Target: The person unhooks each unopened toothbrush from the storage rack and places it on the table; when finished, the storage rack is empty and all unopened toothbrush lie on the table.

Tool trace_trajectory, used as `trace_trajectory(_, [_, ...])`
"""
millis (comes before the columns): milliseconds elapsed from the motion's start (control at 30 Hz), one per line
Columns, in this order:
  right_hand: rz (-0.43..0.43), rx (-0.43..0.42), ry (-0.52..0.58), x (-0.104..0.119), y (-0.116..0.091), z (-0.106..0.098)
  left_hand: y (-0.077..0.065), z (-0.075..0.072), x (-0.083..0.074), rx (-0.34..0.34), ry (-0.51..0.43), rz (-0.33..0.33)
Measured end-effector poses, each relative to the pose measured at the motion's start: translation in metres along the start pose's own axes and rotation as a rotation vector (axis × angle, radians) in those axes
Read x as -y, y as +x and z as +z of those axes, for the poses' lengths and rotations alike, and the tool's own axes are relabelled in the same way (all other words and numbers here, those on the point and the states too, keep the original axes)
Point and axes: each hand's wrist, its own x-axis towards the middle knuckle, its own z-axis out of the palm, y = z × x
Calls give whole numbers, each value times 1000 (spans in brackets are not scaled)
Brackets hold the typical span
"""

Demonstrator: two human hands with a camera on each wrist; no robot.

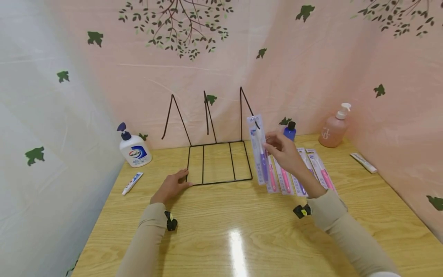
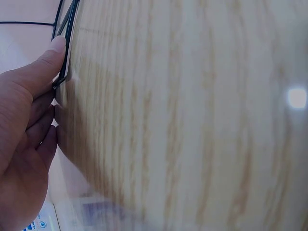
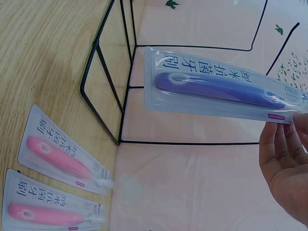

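A black wire display rack [image 1: 226,181] stands on the table with three hooked arms rising at its back. My left hand [image 1: 171,186] holds its front left corner; in the left wrist view the thumb [image 2: 57,45] lies against the wire, fingers on the other side. My right hand [image 1: 283,152] pinches the edge of a packaged purple toothbrush [image 1: 259,157], held upright at the rack's right hook. The hook's tip shows in front of the pack's top; whether it passes through the hole I cannot tell. Several packaged toothbrushes [image 3: 60,156], pink and purple, lie right of the rack.
A white pump bottle [image 1: 136,152] and a toothpaste tube [image 1: 132,183] are at the left. A blue bottle [image 1: 290,132] stands behind the right hand. At the right are a pink pump bottle [image 1: 333,131] and another tube [image 1: 363,162]. Patterned cloth [image 1: 277,77] hangs behind the table.
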Motion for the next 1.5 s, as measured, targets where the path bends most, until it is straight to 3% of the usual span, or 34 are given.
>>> trace_trajectory(933, [-47, 37, 40, 12, -26, -6, -2, -1, 0, 13, -20, -22])
trace_trajectory(1200, [0, -21, -11, 8, -36, -14, -3, 0, 0, 22, -19, -31])
trace_trajectory(1500, [23, -111, -91, -8, -47, -41, -2, -1, -2, 8, -11, -23])
